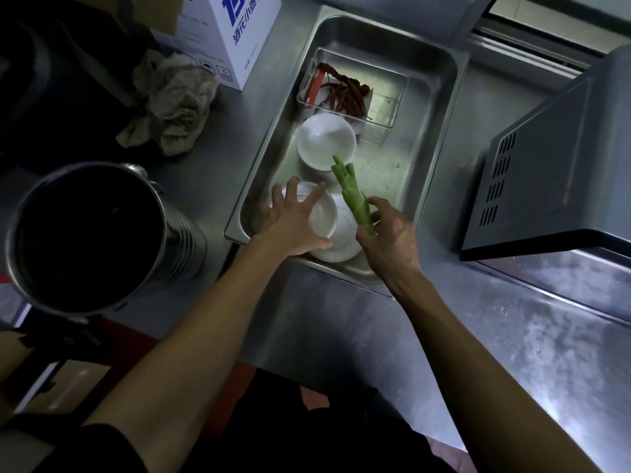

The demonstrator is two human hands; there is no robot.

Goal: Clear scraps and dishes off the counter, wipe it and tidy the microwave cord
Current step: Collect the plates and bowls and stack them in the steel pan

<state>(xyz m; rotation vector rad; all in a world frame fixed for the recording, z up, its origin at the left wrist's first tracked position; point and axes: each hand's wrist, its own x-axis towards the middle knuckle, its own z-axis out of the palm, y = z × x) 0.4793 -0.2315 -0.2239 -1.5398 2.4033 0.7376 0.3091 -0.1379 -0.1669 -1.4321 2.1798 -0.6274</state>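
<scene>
A: Head view, steel tray (440,107) on the counter (341,322): contents?
B: Right hand (389,237) is gripping a green stalk (355,199) over the tray's near end. Left hand (290,223) is spreading straight fingers on a small white bowl (324,216) stacked there.
A: Elsewhere?
B: Rag (174,100) is lying near the counter's far-left edge; microwave (563,165) is sitting right.

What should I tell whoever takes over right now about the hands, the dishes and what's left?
Left hand: fingers spread over the small white dish at the tray's near end, not clearly gripping.
Right hand: holds the green stalk above the dishes.
Steel tray holds a white bowl, stacked dishes and a clear container of dried chillies.
Rag lies crumpled on the counter, untouched.
Left: bin the stalk, clear the dishes, wipe. The cord near the microwave isn't visible.
</scene>
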